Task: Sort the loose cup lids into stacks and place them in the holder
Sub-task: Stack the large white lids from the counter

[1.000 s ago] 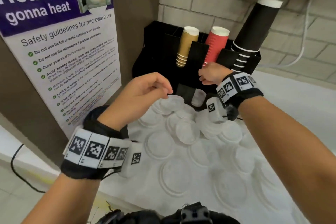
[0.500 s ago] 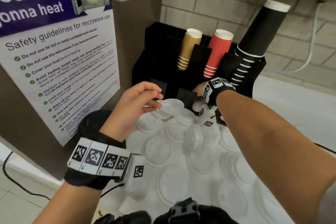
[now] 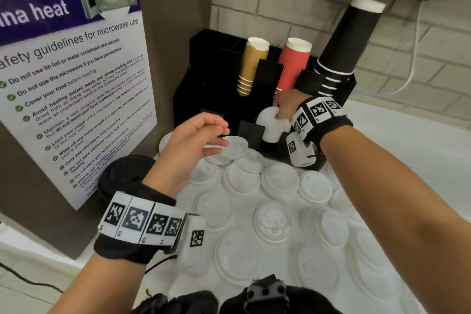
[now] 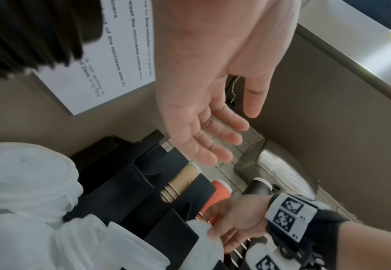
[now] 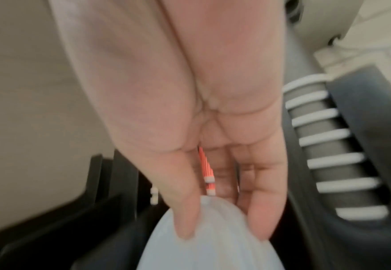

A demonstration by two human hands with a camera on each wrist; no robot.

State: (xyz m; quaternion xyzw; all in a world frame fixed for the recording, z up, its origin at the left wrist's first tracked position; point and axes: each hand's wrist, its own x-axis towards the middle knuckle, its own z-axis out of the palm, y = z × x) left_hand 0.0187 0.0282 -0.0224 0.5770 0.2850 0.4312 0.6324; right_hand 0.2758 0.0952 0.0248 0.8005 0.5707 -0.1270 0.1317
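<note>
right hand point(image 3: 286, 107) pinching a stack of white lids point(image 3: 271, 123), thumb and fingers on its top rim | stack sits upright in a front slot of the black holder point(image 3: 204, 89), at 6 o'clock from the red cups point(image 3: 293, 66) | left hand point(image 3: 196, 145) relaxed, holding nothing, over loose lids point(image 3: 277, 222) spread toward 6 o'clock | so left is nearer the next pick

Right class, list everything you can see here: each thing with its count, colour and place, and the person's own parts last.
Loose lids: many, white, spread over the counter.
Lid stack: one, white, at the holder's front slot, under the right hand.
Holder: one, black, against the brick wall.
Tan cups: one stack, in the holder.
Red cups: one stack, in the holder.
Black cups: one tall stack, holder's right end.
Black lid: one, below the poster.
Poster: one, white and purple, left wall.
Left hand: empty, over the lids.
Right hand: fingers gripping the lid stack.
</note>
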